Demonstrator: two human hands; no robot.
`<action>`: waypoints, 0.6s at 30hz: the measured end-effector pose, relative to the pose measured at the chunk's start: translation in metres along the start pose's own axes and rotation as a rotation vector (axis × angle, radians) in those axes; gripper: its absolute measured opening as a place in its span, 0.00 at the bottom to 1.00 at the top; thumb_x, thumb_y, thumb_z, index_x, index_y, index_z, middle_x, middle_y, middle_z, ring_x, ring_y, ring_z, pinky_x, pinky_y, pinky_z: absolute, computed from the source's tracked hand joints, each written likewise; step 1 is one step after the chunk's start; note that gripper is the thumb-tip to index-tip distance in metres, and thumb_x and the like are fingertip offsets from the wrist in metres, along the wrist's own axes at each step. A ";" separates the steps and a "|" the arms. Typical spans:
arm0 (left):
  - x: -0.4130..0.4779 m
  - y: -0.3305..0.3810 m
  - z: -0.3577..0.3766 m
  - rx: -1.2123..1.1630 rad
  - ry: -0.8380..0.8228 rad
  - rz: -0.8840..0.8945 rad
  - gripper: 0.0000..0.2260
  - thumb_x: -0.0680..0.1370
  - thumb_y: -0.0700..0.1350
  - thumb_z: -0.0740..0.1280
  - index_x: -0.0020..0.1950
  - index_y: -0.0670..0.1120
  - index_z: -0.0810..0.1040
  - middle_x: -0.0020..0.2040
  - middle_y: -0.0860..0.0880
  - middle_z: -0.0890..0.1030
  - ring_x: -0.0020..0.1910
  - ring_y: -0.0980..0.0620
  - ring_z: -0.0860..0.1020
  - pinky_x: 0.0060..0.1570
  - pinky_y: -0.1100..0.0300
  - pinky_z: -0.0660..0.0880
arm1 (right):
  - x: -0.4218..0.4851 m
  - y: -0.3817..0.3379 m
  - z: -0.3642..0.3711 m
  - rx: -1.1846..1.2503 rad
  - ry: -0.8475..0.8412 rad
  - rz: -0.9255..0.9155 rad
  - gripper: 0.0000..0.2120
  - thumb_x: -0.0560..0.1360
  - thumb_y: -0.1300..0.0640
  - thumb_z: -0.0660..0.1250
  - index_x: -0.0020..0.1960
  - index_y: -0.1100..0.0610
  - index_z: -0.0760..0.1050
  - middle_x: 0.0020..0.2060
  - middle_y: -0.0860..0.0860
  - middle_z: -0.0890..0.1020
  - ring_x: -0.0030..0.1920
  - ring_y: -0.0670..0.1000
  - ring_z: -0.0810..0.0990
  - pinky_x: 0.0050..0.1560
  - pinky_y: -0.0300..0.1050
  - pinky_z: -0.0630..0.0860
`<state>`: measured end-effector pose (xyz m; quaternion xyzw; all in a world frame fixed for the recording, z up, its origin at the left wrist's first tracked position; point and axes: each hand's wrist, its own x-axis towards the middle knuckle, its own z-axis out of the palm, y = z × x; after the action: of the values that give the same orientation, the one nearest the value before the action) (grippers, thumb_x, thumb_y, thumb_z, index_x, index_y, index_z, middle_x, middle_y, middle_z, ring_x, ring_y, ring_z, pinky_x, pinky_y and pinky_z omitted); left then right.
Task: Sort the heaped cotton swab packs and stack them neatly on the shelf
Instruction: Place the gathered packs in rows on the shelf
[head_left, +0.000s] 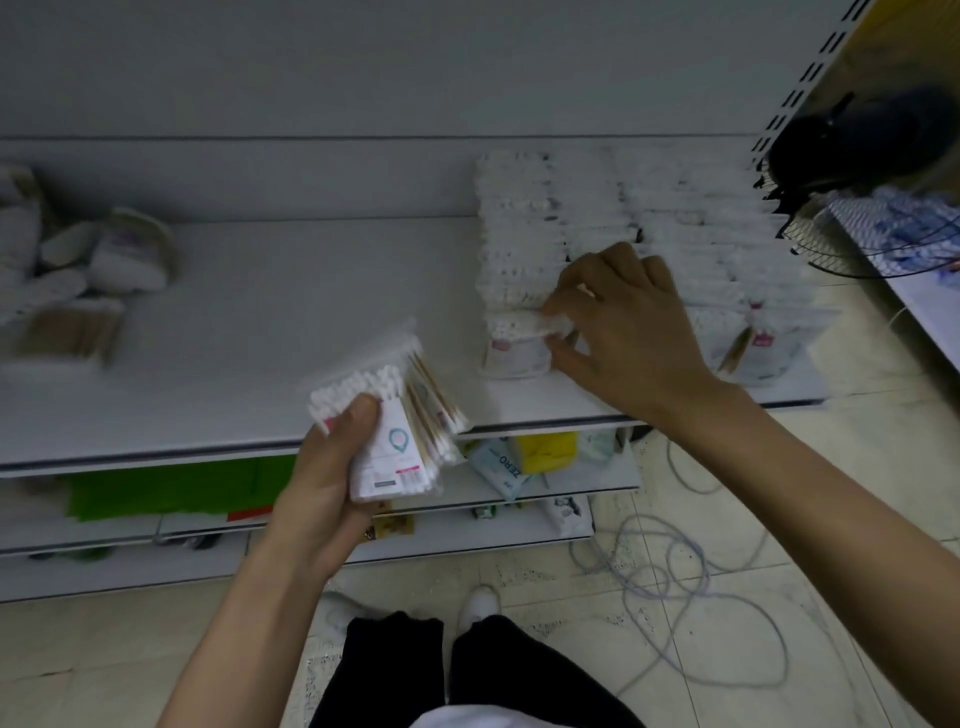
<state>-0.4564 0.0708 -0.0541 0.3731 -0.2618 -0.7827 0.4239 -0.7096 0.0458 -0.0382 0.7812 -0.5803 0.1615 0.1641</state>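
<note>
Plastic packs (400, 410), fanned in the gripping left hand (327, 467), could spill while the right hand (628, 332) pinches, apparently, the near pack (517, 327) of the row (514, 244).

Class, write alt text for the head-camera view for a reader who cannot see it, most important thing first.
A person's right hand pinches a cotton swab pack at the front of neat rows on a white shelf, while the left hand holds a bundle of packs. A loose heap of packs lies at the shelf's left end.
</note>
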 end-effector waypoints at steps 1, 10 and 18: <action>0.000 0.000 -0.001 0.008 0.003 0.003 0.29 0.44 0.59 0.84 0.40 0.49 0.87 0.42 0.47 0.86 0.40 0.51 0.84 0.34 0.58 0.80 | 0.000 -0.001 -0.001 -0.010 0.007 0.007 0.12 0.67 0.54 0.70 0.48 0.59 0.80 0.44 0.56 0.79 0.48 0.56 0.67 0.43 0.48 0.58; 0.002 -0.002 -0.001 -0.115 0.026 -0.014 0.18 0.56 0.56 0.80 0.43 0.51 0.87 0.47 0.48 0.85 0.46 0.50 0.84 0.41 0.56 0.82 | 0.003 -0.010 -0.002 -0.154 -0.016 0.045 0.07 0.61 0.62 0.73 0.38 0.62 0.77 0.37 0.57 0.77 0.42 0.59 0.75 0.42 0.48 0.58; 0.008 0.000 -0.010 -0.169 0.041 -0.021 0.29 0.46 0.55 0.84 0.44 0.50 0.87 0.50 0.47 0.85 0.47 0.49 0.84 0.42 0.55 0.81 | 0.012 -0.011 -0.004 -0.151 -0.091 -0.004 0.08 0.56 0.69 0.73 0.32 0.62 0.76 0.27 0.56 0.75 0.36 0.58 0.76 0.41 0.47 0.58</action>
<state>-0.4513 0.0633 -0.0633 0.3546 -0.1821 -0.7986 0.4509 -0.6962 0.0404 -0.0306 0.7743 -0.5961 0.0810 0.1964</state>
